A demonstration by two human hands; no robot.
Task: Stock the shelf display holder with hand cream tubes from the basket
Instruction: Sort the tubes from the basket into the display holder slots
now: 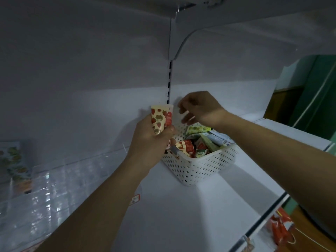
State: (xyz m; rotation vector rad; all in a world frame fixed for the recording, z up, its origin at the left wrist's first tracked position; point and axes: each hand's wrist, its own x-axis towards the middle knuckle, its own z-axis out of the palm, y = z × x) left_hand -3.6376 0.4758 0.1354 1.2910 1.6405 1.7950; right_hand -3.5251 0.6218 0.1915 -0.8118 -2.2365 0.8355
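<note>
The strawberry tube [161,119] stood upright, flat end up, gripped by the left hand [151,140]. The right hand [198,109] hovered over the basket [201,165], fingers loosely curled, holding nothing.

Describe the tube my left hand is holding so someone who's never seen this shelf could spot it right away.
On the white shelf, left of the white perforated basket, the left hand grips a cream tube upright above the basket's rim. Unlike the tubes lying in the basket, it stands alone with its flat crimped end up, printed with red strawberries.
</note>
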